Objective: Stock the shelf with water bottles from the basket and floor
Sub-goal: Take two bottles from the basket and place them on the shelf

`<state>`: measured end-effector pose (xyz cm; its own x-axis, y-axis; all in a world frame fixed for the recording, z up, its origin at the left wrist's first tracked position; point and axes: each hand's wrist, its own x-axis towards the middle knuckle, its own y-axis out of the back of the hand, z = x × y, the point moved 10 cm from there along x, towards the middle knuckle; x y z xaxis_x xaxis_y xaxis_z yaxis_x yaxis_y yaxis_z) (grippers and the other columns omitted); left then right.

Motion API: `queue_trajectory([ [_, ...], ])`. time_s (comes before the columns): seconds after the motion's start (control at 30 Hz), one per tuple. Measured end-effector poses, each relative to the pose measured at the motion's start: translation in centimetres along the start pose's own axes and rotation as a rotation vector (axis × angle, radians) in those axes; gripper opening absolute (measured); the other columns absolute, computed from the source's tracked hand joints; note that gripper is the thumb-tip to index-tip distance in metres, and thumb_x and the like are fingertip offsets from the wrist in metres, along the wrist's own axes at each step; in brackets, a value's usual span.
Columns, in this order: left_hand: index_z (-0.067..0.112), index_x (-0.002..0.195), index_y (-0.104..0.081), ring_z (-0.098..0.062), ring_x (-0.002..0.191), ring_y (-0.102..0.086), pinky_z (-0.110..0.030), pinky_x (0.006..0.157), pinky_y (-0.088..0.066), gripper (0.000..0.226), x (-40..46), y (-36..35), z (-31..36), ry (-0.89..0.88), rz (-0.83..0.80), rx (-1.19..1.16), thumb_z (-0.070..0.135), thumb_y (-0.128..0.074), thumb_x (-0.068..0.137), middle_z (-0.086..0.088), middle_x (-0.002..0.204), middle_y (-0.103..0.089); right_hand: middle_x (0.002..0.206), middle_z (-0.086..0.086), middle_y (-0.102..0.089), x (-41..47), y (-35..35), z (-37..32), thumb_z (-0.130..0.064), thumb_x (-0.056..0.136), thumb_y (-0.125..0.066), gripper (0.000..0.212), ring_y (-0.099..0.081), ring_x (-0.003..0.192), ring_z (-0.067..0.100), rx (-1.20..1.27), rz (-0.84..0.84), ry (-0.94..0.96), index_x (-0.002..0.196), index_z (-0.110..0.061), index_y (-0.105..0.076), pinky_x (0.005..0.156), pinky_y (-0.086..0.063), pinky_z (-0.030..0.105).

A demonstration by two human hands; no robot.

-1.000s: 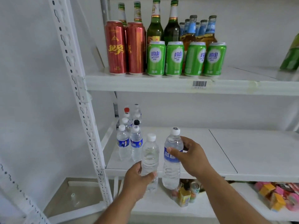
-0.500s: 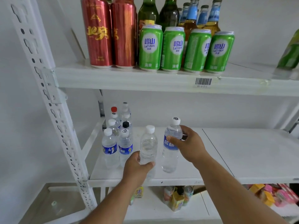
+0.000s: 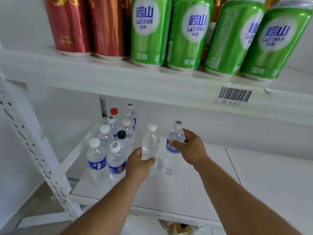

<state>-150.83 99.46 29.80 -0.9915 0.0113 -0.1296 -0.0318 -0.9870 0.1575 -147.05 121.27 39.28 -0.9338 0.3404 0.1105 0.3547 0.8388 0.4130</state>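
Observation:
My left hand (image 3: 138, 166) grips an unlabelled clear water bottle (image 3: 150, 144) with a white cap around its lower body. My right hand (image 3: 193, 147) holds a blue-labelled water bottle (image 3: 172, 158) near its shoulder. Both bottles are upright over the white middle shelf (image 3: 186, 189), just right of several water bottles (image 3: 108, 146) standing in rows at the shelf's left end. I cannot tell whether the two held bottles touch the shelf. No basket is in view.
The upper shelf (image 3: 118, 82) hangs low over my hands and carries red cans (image 3: 84, 26) and green cans (image 3: 189, 34). A perforated white upright (image 3: 33, 150) stands at the left. The middle shelf stretches to the right (image 3: 271, 184). Small items show on the lower shelf (image 3: 179, 228).
Both hands have carried their bottles further in over the middle shelf, towards the standing rows. The camera has moved closer, so the upper cans loom larger.

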Motion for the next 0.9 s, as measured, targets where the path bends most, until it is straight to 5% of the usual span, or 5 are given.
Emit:
queue_trajectory([
  [0.27,0.028,0.085,-0.065,-0.014,0.083,-0.070,-0.027,0.072,-0.052,0.022,8.1,-3.1,0.3,-0.053,0.099,0.011,0.018,-0.080,0.072,0.009,0.086,-0.072,0.119,-0.001,-0.069,8.2,-2.6,2.8,-0.032,0.079,-0.080,0.055,-0.066,0.107,0.019,-0.032,-0.065,-0.040,0.130,-0.023,-0.062,0.094,-0.055,0.043],
  [0.47,0.022,0.100,-0.067,-0.018,0.087,-0.067,-0.029,0.079,-0.053,0.030,13.4,-4.3,-0.3,-0.078,0.176,0.077,0.023,-0.080,0.073,0.004,0.093,-0.072,0.109,0.001,-0.073,12.9,-3.9,4.5,-0.028,0.078,-0.080,0.033,-0.070,0.100,0.019,-0.034,-0.091,-0.092,0.110,-0.023,-0.073,0.090,-0.056,0.035],
  [0.63,0.020,0.100,-0.067,-0.020,0.088,-0.067,-0.031,0.081,-0.053,0.029,16.3,-4.3,-0.5,-0.098,0.206,0.102,0.021,-0.078,0.073,0.001,0.093,-0.073,0.129,0.007,-0.065,15.1,-4.8,4.0,-0.026,0.083,-0.079,0.048,-0.059,0.121,0.026,-0.148,-0.093,-0.012,0.127,-0.013,-0.064,0.107,-0.044,0.044],
  [0.9,0.019,0.104,-0.064,-0.021,0.090,-0.067,-0.031,0.080,-0.055,0.033,18.4,-5.3,-1.1,-0.073,0.164,0.108,0.019,-0.079,0.074,0.001,0.095,-0.070,0.134,0.008,-0.062,17.0,-6.7,4.1,-0.032,0.085,-0.076,0.051,-0.055,0.126,0.027,-0.191,-0.136,-0.015,0.130,-0.014,-0.062,0.110,-0.040,0.044],
])
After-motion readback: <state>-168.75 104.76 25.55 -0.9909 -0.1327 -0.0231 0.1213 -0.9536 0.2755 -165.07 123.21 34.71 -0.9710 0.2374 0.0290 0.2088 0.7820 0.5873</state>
